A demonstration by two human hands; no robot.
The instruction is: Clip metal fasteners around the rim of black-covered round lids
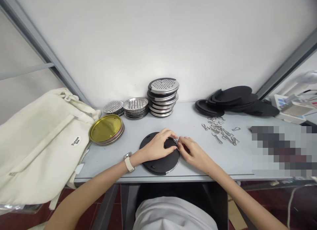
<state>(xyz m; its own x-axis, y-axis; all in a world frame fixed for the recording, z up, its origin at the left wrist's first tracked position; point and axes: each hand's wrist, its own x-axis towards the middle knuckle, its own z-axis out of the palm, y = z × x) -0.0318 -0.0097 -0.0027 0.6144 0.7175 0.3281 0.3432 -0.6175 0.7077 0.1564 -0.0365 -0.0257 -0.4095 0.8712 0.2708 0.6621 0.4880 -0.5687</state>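
Observation:
A round black disc lies flat on the table in front of me, with a bright metal rim showing along its right edge. My left hand rests over the disc, its thumb and fingers curved together at the right edge. Close against those fingertips, my right hand is closed in a pinch. A thin, bright metal piece shows between the two hands; the fingers hide most of it. Several small metal snap clips lie loose beyond my right hand.
Behind the disc stand stacked metal grater discs, with lower stacks of grater plates beside them. Gold-coloured lids are piled at left, next to a cream bag. Black round covers lie heaped at back right.

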